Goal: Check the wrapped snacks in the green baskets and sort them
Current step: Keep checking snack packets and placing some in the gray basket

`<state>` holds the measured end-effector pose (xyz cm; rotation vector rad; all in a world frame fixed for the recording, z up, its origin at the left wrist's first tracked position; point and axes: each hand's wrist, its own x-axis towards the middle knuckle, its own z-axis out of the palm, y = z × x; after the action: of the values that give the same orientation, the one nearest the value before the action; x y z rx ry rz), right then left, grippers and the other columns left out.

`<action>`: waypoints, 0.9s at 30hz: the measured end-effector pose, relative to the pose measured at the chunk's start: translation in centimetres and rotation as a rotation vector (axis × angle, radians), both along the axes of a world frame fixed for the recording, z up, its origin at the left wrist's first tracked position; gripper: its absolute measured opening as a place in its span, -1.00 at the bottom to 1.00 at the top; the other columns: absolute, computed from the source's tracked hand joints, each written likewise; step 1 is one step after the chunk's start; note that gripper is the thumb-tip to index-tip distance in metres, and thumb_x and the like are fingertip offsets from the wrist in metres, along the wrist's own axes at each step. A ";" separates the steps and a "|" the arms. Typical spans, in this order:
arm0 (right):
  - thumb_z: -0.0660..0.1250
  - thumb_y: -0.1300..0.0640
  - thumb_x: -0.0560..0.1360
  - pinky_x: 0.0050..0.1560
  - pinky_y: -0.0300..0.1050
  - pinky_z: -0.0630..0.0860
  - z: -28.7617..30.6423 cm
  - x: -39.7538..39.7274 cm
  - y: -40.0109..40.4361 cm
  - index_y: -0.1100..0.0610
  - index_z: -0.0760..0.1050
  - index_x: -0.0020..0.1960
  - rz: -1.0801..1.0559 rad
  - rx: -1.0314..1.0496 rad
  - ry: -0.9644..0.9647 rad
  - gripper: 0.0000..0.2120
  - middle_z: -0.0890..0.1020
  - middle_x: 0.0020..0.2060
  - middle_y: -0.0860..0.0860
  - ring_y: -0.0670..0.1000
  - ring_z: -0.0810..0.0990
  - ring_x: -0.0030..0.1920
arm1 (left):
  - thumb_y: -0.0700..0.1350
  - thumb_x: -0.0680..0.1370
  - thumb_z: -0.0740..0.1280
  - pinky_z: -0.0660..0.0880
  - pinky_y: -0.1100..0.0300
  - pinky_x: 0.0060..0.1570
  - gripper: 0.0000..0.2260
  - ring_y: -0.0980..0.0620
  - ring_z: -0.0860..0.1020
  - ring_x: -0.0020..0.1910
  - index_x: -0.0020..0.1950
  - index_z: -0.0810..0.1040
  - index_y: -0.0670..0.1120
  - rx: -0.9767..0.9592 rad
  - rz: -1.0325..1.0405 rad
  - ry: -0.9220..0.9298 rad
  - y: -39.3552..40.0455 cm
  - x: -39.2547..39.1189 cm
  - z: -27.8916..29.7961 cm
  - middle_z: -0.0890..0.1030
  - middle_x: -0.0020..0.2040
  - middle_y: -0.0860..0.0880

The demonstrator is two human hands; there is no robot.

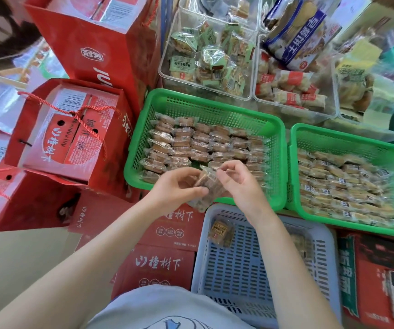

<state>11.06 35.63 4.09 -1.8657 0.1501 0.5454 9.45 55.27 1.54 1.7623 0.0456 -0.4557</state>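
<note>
Two green baskets stand side by side. The left green basket [205, 103] holds rows of brown wrapped snacks [198, 141]. The right green basket [348, 141] is filled with paler wrapped snacks [343, 184]. Over the near rim of the left basket, my left hand [177, 186] and my right hand [238, 181] both grip one clear-wrapped brown snack [206, 186]. The right fingers pinch its top edge. Below my hands is a grey-blue basket [238, 264] with one wrapped snack [221, 231] lying in it.
Red gift bags and boxes [72, 131] crowd the left side. Red cartons [160, 264] lie under the baskets. Clear bins [205, 55] of other wrapped snacks stand behind the green baskets. Another printed carton [381, 276] is at the lower right.
</note>
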 end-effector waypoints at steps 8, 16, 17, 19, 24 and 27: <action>0.30 0.08 0.63 -0.01 0.26 0.53 0.6 -2.7 0.2 0.18 0.52 -0.10 -0.157 0.017 -0.093 -0.80 0.57 -0.22 0.08 0.05 0.52 -0.17 | -0.05 0.47 0.53 0.59 0.31 -0.20 -0.74 0.19 0.68 -0.13 0.13 0.63 0.10 -0.075 0.066 0.104 0.1 -3.3 1.8 0.73 -0.04 -0.04; 0.16 -0.16 0.66 -0.21 -0.03 0.43 2.0 -4.4 1.1 0.17 0.42 -0.15 -0.060 0.023 -0.030 -0.58 0.48 -0.34 0.03 0.03 0.48 -0.30 | 0.05 0.41 0.50 0.64 0.08 -0.05 -0.62 -0.03 0.71 0.01 0.19 0.68 -0.05 -0.252 0.055 0.288 -0.2 -4.8 3.1 0.74 0.03 -0.06; 0.15 -0.13 0.67 -0.24 -0.07 0.41 2.1 -4.6 1.1 0.17 0.40 -0.17 -0.082 0.002 -0.075 -0.59 0.45 -0.35 0.04 0.02 0.45 -0.32 | 0.03 0.43 0.48 0.65 0.05 -0.02 -0.61 -0.08 0.70 0.04 0.21 0.66 -0.09 -0.321 0.097 0.323 -0.3 -5.1 3.1 0.73 0.07 -0.11; 0.12 -0.05 0.69 -0.32 -0.20 0.34 2.1 -5.2 0.9 0.13 0.34 -0.20 -0.146 -0.054 -0.174 -0.63 0.37 -0.38 0.04 -0.03 0.36 -0.37 | -0.01 0.46 0.46 0.65 -0.01 0.05 -0.59 -0.15 0.67 0.07 0.25 0.59 -0.17 -0.497 0.234 0.401 -0.4 -5.7 2.9 0.69 0.14 -0.19; 0.12 0.02 0.70 -0.42 -0.27 0.21 1.6 -6.3 0.6 0.12 0.29 -0.23 -0.301 -0.094 -0.278 -0.65 0.26 -0.45 -0.05 -0.11 0.21 -0.47 | -0.17 0.44 0.46 0.66 0.20 -0.21 -0.77 0.04 0.67 -0.23 0.05 0.64 -0.23 -0.672 0.484 0.479 -0.7 -7.3 2.9 0.70 -0.14 -0.13; 0.13 0.04 0.70 -0.39 -0.27 0.25 1.7 -7.3 0.8 0.11 0.30 -0.23 -0.313 -0.101 -0.329 -0.66 0.27 -0.42 -0.05 -0.13 0.22 -0.45 | -0.14 0.42 0.49 0.66 0.23 -0.22 -0.74 0.07 0.65 -0.25 0.04 0.65 -0.23 -0.595 0.452 0.465 -1.0 -8.0 2.9 0.68 -0.22 -0.08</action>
<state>3.79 36.40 5.77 -1.9547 0.2480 0.0140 1.43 54.29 4.48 0.9945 0.5683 -0.4749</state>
